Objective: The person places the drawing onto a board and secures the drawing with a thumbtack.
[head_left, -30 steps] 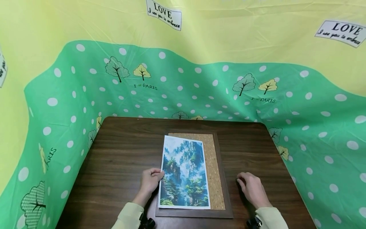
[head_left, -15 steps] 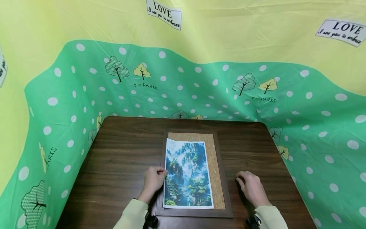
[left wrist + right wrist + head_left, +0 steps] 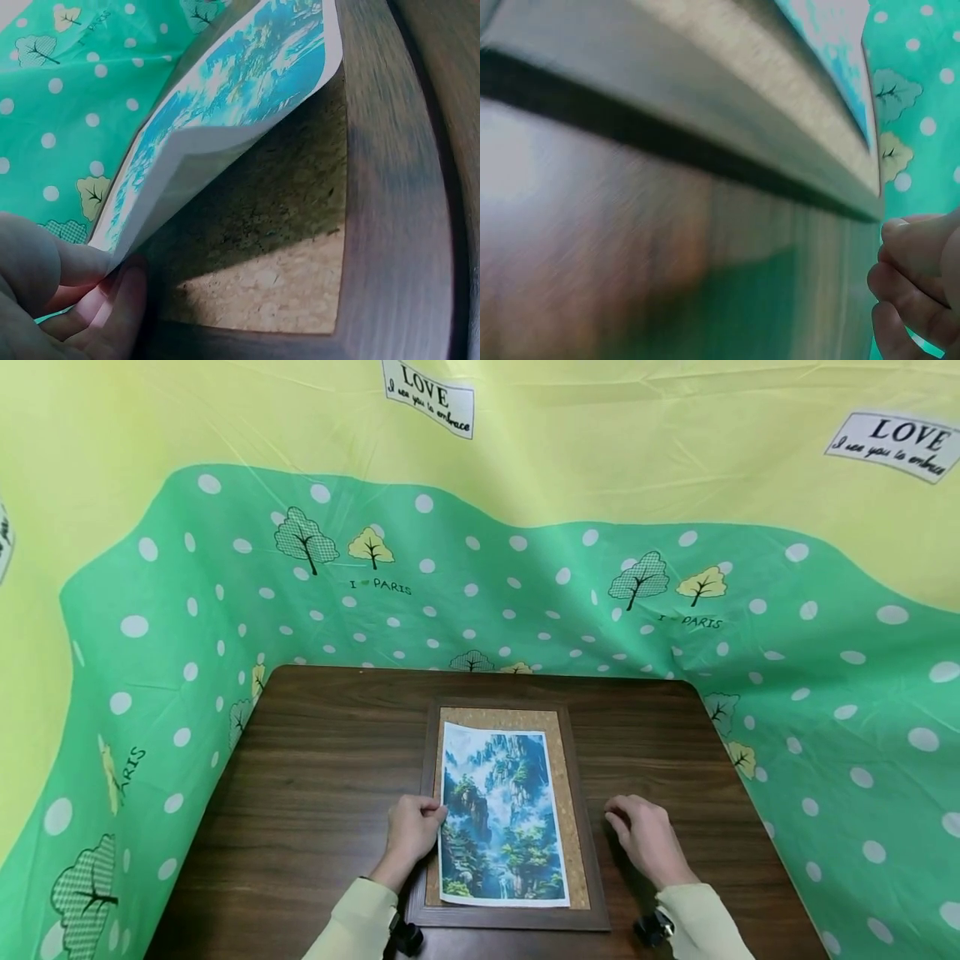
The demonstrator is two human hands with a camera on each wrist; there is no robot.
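Observation:
A printed landscape picture (image 3: 502, 818) of blue cliffs, mist and green trees lies over a cork board (image 3: 573, 827) with a dark wooden frame (image 3: 592, 868). My left hand (image 3: 412, 833) pinches the print's left edge between thumb and fingers. In the left wrist view that edge of the sheet (image 3: 225, 97) is bent up, and bare cork (image 3: 262, 285) shows beneath it. My right hand (image 3: 647, 839) is to the right of the frame, apart from it, fingers loosely curled with nothing in them. The right wrist view shows those fingers (image 3: 911, 285) near the frame's side.
The board lies on a dark brown wooden table (image 3: 315, 760). A green and yellow cloth (image 3: 480, 577) with white dots and printed trees hangs around the table's back and sides. Each wrist wears a small black device.
My left hand has drawn the picture rightward, so it has gone from overlapping the frame's left side to lying over the cork. My right hand has shifted slightly left, toward the frame.

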